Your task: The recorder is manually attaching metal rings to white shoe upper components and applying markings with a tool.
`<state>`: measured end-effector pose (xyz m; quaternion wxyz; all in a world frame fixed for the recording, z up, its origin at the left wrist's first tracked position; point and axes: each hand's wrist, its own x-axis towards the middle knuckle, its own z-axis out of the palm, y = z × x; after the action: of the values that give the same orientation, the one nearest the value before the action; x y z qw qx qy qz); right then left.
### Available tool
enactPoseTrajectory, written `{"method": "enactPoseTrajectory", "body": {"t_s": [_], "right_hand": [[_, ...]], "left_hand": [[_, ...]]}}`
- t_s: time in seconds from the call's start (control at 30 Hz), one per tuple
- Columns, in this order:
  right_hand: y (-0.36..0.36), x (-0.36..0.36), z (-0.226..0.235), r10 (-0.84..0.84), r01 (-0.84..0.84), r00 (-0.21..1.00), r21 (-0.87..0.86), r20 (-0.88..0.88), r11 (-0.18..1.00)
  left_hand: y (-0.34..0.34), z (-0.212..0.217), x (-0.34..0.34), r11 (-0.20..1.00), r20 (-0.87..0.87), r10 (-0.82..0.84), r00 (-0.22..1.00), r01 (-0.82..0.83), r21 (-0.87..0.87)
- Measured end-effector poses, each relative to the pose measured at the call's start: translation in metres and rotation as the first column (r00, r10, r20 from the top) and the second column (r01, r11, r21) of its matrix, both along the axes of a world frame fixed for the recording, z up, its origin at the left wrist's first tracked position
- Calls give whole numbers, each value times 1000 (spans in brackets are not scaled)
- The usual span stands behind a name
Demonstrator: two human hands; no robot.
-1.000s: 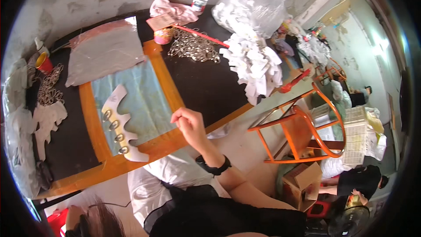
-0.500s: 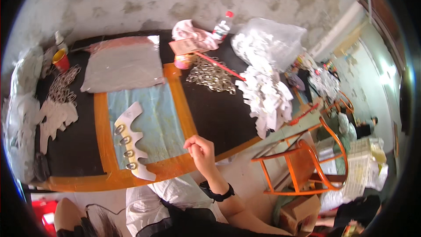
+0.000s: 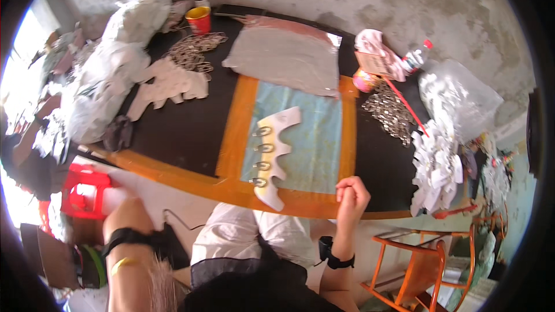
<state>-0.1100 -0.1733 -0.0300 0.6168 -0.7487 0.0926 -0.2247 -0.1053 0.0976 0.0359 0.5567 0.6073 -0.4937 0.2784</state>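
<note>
A white scalloped strip with a yellowish band lies on a blue sheet taped to the table. Several oval metal rings sit along its left side. Right of the strip, my right hand is closed, fingers curled, at the table's front edge; nothing shows in it. My left hand is down beside the table at the left, near a red plastic stool. Its fingers are smeared and hard to make out.
A grey plastic-wrapped packet lies beyond the blue sheet. Metal ring heaps flank it, with white cut pieces to the right and more pieces left. A red cup, a bottle and a wooden chair stand around.
The view has swung left, so the table appears further right. My left forearm now shows more fully at the lower left. My right hand stays closed by the table edge; the strip lies still.
</note>
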Motion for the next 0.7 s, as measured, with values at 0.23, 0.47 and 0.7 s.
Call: {"method": "enactPoseTrajectory", "body": {"t_s": [0.23, 0.47, 0.7], "right_hand": [[-2, -1, -10, -4, 6, 998, -31, 58, 999], [2, 4, -6, 20, -14, 995, -68, 93, 998], [-1, 4, -13, -8, 14, 998, -102, 60, 995]], "left_hand": [[24, -2, -12, 961, 16, 49, 999, -51, 271], [12, -55, -17, 862, -740, 127, 661, 296, 412], [17, -56, -3, 964, -687, 255, 680, -129, 231]]}}
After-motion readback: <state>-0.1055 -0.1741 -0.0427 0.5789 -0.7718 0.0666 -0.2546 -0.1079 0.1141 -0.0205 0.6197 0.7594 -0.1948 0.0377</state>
